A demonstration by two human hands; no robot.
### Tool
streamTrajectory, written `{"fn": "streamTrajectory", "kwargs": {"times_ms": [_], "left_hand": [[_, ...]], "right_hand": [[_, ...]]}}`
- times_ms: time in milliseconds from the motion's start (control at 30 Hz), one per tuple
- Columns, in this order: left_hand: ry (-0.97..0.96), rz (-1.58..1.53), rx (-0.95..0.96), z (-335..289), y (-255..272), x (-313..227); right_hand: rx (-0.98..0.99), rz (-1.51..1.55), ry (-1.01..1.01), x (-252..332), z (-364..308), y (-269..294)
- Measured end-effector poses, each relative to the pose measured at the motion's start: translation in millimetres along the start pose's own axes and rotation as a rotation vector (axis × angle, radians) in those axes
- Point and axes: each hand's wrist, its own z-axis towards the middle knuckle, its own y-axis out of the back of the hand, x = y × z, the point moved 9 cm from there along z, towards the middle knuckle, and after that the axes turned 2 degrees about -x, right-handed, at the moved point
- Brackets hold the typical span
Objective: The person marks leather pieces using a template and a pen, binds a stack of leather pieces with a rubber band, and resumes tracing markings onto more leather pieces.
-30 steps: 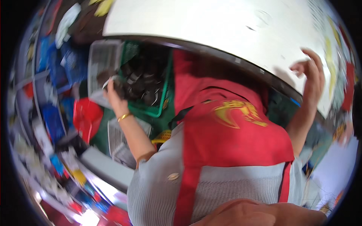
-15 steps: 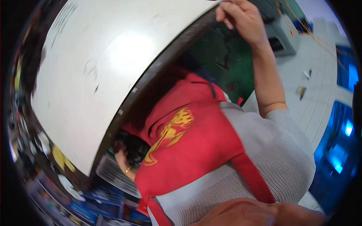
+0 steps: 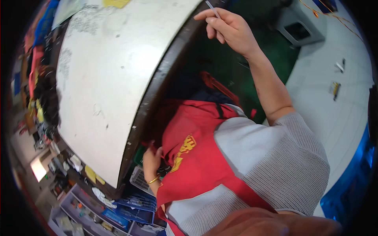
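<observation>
My right hand (image 3: 232,33) is raised over the dark edge of the white tabletop (image 3: 118,78). A thin whitish stick (image 3: 213,8) is pinched between its thumb and fingers, pointing up and left. Low beside the table's near edge is my left hand (image 3: 151,162), with a gold bracelet (image 3: 153,179) at the wrist. Its thumb stands apart from the fingers, and I make out nothing held; the fingertips are in shadow next to the red apron (image 3: 201,157) with a yellow print.
Below the left hand sit a grey slatted crate (image 3: 139,179) and blue baskets (image 3: 136,202). A lilac compartment shelf (image 3: 92,216) holds small items. Yellow paper (image 3: 116,3) lies on the tabletop. To the right, a grey box (image 3: 303,29) stands by a white surface (image 3: 330,78).
The view has shifted. My right hand has come left along the table edge, and the stick in it now shows clearly. My left hand has lifted off a black thing beside the apron.
</observation>
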Motion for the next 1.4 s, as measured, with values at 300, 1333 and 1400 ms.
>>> {"fn": "streamTrajectory", "kwargs": {"times_ms": [300, 1333, 1400], "left_hand": [[-0.332, -0.198, 0.013, -66, 52, -79], [-0.191, -0.922, -0.569, 229, 491, 130], [-0.183, -0.962, -0.592, 216, 498, 133]], "right_hand": [[0.441, 0.827, 0.426, 102, -24, -71], [0.486, -0.944, 0.794, 146, 293, -719], [0.640, -0.626, 0.502, 129, 331, -704]]}}
